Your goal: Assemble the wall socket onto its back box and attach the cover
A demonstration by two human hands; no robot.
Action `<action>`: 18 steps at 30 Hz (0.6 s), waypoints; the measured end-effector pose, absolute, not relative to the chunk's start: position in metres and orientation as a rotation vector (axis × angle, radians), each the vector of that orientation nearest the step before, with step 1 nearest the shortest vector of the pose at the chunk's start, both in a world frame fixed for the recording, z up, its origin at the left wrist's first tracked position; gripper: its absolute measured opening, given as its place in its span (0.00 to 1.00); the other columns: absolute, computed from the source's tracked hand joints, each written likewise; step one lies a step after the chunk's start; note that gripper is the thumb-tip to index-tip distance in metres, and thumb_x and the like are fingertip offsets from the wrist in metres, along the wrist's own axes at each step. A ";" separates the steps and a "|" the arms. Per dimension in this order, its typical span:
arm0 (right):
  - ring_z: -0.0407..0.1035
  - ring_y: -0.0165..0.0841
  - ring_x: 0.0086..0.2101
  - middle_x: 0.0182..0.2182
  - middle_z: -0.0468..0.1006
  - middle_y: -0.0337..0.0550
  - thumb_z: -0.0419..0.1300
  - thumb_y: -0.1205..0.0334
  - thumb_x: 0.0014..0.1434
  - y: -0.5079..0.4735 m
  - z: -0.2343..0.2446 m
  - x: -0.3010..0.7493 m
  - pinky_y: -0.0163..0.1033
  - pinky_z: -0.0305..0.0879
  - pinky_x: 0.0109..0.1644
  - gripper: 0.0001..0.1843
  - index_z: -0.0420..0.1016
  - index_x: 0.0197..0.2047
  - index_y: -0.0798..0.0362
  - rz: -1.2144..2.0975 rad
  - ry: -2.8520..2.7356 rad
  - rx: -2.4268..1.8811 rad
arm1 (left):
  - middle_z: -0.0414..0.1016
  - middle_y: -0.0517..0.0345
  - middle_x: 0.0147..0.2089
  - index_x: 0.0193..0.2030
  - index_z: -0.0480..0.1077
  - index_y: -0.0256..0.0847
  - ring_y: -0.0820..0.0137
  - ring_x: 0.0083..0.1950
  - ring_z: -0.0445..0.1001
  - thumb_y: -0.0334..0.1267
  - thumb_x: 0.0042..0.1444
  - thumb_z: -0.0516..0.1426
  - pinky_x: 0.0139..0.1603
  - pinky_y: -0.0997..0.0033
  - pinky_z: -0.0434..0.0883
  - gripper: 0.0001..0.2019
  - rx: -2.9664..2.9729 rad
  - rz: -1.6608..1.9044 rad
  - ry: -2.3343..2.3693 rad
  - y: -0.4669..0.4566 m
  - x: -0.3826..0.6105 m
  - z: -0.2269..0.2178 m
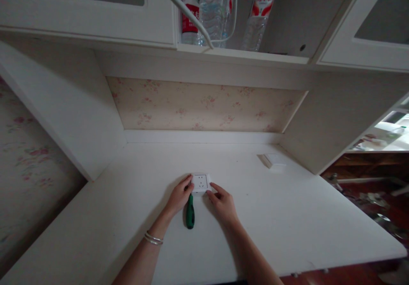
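A white wall socket [201, 182] with a square faceplate sits on the white countertop, its holes facing up. My left hand [180, 194] grips its left edge with thumb and fingers. On the opposite edge, the thumb and forefinger of my right hand [221, 201] hold the socket's side. Just below my left fingers lies a screwdriver with a green handle [190, 214]; its shaft is hidden. Two silver bangles [154, 238] circle my left wrist.
A small white box-like piece [275, 160] lies at the counter's back right. Overhead, an open cabinet shelf holds a red-and-white can [191, 12] and clear bottles [259, 18]. A white cable [185, 10] hangs in front. White side panels [361, 119] flank the countertop [287, 217].
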State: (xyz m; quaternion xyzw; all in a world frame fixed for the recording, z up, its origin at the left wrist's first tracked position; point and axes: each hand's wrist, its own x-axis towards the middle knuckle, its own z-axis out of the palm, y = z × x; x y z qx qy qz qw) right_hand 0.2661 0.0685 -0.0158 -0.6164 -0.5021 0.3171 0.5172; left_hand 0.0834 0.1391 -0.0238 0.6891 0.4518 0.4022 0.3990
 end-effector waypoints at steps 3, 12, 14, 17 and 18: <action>0.69 0.34 0.24 0.22 0.77 0.44 0.61 0.45 0.52 0.069 -0.017 0.266 0.36 0.65 0.28 0.32 0.74 0.53 0.60 0.806 -1.180 -1.485 | 0.64 0.50 0.63 0.60 0.66 0.38 0.62 0.62 0.64 0.39 0.57 0.55 0.64 0.64 0.59 0.23 1.750 1.022 1.154 0.137 0.083 -0.023; 0.73 0.37 0.30 0.28 0.80 0.46 0.60 0.46 0.53 0.070 -0.016 0.268 0.37 0.68 0.35 0.31 0.74 0.53 0.61 0.903 -0.991 -1.471 | 0.68 0.50 0.59 0.60 0.66 0.40 0.64 0.49 0.72 0.43 0.58 0.55 0.51 0.65 0.70 0.23 1.757 1.003 1.104 0.135 0.084 -0.024; 0.73 0.37 0.30 0.29 0.80 0.47 0.60 0.45 0.53 0.070 -0.016 0.269 0.37 0.68 0.35 0.31 0.75 0.52 0.61 0.905 -0.969 -1.465 | 0.66 0.51 0.60 0.58 0.67 0.41 0.63 0.55 0.68 0.42 0.58 0.55 0.54 0.66 0.68 0.22 1.814 1.004 1.086 0.135 0.084 -0.023; 0.73 0.37 0.29 0.27 0.80 0.46 0.60 0.46 0.52 0.071 -0.016 0.270 0.37 0.68 0.35 0.31 0.75 0.51 0.61 0.896 -0.939 -1.467 | 0.64 0.50 0.61 0.59 0.67 0.41 0.63 0.59 0.66 0.41 0.57 0.56 0.56 0.67 0.67 0.22 1.867 0.977 1.069 0.132 0.085 -0.022; 0.73 0.37 0.29 0.27 0.80 0.46 0.60 0.47 0.52 0.071 -0.016 0.270 0.37 0.68 0.35 0.30 0.76 0.51 0.61 0.892 -0.930 -1.469 | 0.64 0.51 0.61 0.59 0.66 0.41 0.63 0.58 0.66 0.41 0.56 0.56 0.56 0.67 0.67 0.23 1.881 0.970 1.066 0.131 0.085 -0.021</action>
